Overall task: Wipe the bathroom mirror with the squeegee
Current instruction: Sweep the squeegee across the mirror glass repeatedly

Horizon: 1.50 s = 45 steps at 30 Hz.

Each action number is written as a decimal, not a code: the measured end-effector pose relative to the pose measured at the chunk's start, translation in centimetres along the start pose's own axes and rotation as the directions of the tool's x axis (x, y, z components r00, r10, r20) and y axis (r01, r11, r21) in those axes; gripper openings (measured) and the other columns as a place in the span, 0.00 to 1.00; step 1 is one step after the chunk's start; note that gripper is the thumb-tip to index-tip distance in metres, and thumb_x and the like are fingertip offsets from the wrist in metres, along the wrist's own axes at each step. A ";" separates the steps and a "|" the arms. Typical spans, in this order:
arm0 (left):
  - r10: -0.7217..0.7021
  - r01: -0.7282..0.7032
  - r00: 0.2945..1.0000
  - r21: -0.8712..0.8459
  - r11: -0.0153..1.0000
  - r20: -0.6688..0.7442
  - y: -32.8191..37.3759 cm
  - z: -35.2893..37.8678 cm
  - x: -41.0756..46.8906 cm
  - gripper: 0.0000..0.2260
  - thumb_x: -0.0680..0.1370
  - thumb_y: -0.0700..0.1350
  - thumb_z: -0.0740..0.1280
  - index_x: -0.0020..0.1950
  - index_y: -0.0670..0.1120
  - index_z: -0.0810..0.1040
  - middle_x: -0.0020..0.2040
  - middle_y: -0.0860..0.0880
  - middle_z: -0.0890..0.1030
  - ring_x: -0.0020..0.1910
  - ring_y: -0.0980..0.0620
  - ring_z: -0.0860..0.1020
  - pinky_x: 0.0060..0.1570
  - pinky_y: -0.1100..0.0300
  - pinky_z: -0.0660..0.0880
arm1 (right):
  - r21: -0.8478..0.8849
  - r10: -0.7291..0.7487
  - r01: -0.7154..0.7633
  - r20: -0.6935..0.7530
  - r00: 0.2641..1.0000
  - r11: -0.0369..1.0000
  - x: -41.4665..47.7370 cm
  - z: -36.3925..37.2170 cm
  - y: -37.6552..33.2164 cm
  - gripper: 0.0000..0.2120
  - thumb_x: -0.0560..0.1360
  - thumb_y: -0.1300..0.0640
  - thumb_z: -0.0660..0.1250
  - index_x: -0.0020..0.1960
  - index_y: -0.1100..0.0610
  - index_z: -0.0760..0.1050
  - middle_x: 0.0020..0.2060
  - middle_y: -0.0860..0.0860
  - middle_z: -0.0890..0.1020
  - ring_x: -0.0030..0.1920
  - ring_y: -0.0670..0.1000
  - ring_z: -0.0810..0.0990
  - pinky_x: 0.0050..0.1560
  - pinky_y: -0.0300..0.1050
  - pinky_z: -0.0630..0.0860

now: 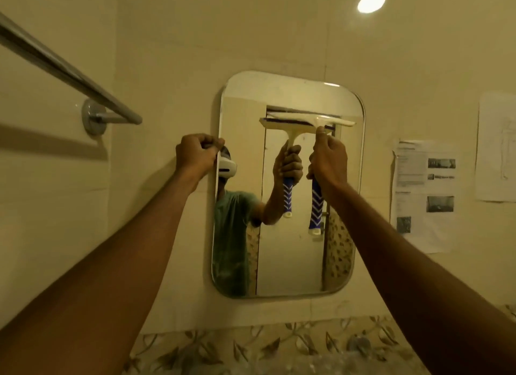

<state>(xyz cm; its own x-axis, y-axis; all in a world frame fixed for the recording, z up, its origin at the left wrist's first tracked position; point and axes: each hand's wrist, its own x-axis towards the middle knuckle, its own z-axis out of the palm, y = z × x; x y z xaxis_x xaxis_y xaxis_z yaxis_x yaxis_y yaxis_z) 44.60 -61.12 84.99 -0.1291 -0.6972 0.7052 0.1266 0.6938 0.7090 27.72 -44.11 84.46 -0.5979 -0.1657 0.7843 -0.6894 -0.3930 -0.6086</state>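
Head view | right hand [328, 158] clasps squeegee [307, 122] on mirror [293, 263] | left hand [195, 155] pinches mirror edge | towel rail [69, 70] left

We see a dim, yellow-tinted room, lit by one round ceiling lamp [371, 2] that blows out white. The towel rail [67, 70] casts a soft shadow on the wall. Edges bow from wide-angle distortion; detail is soft throughout.

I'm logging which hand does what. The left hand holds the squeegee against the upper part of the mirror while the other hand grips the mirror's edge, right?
Not quite: the head view shows the right hand holding the squeegee against the upper mirror, while the left hand grips the mirror's edge.
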 end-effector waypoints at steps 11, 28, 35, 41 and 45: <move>0.116 -0.111 0.993 0.158 0.981 -0.025 -0.8 0.8 0.3 0.14 0.78 0.50 0.67 0.58 0.42 0.79 0.52 0.44 0.83 0.48 0.48 0.79 0.48 0.58 0.76 | -0.183 -0.109 0.106 -0.007 0.994 0.977 6.5 3.9 -3.0 0.21 0.85 0.48 0.48 0.49 0.59 0.74 0.38 0.52 0.79 0.33 0.44 0.77 0.34 0.35 0.71; 0.106 -0.103 0.994 0.176 0.979 -0.008 -0.4 0.5 0.1 0.11 0.79 0.46 0.67 0.58 0.42 0.80 0.54 0.43 0.82 0.53 0.45 0.80 0.51 0.56 0.76 | -0.232 -0.029 0.030 0.007 1.000 0.972 2.9 3.2 -0.4 0.24 0.83 0.42 0.47 0.42 0.55 0.74 0.30 0.50 0.77 0.23 0.42 0.74 0.26 0.39 0.72; 0.096 -0.093 0.995 0.162 0.982 -0.007 -0.5 0.4 0.1 0.12 0.79 0.47 0.67 0.59 0.42 0.79 0.54 0.43 0.83 0.51 0.48 0.79 0.48 0.61 0.73 | -0.271 -0.003 0.015 0.043 0.999 0.962 -3.0 2.5 4.9 0.23 0.83 0.41 0.47 0.39 0.50 0.73 0.30 0.50 0.80 0.27 0.44 0.80 0.28 0.43 0.79; 0.105 -0.102 0.994 0.156 0.982 -0.016 -0.5 0.5 0.0 0.12 0.79 0.46 0.67 0.58 0.42 0.80 0.54 0.43 0.83 0.53 0.46 0.80 0.49 0.60 0.73 | -0.296 -0.013 0.032 0.066 0.998 0.955 -2.7 1.8 4.0 0.23 0.82 0.41 0.49 0.36 0.50 0.71 0.25 0.46 0.75 0.21 0.37 0.76 0.18 0.29 0.67; 0.108 -0.104 0.994 0.157 0.982 -0.019 -0.6 0.4 0.1 0.12 0.78 0.47 0.67 0.59 0.43 0.80 0.54 0.44 0.83 0.51 0.49 0.79 0.48 0.61 0.73 | -0.298 -0.050 0.066 0.062 0.997 0.952 -0.3 1.8 1.8 0.24 0.83 0.42 0.49 0.34 0.52 0.70 0.24 0.45 0.74 0.18 0.37 0.74 0.17 0.31 0.67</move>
<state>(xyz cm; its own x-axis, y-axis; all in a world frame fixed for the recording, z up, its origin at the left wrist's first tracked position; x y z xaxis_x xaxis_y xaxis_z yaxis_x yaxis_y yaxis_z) 44.11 -61.51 84.59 -0.0963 -0.6215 0.7775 -0.0171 0.7821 0.6230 27.37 -46.39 83.32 -0.5363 -0.2022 0.8194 -0.8177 -0.1158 -0.5638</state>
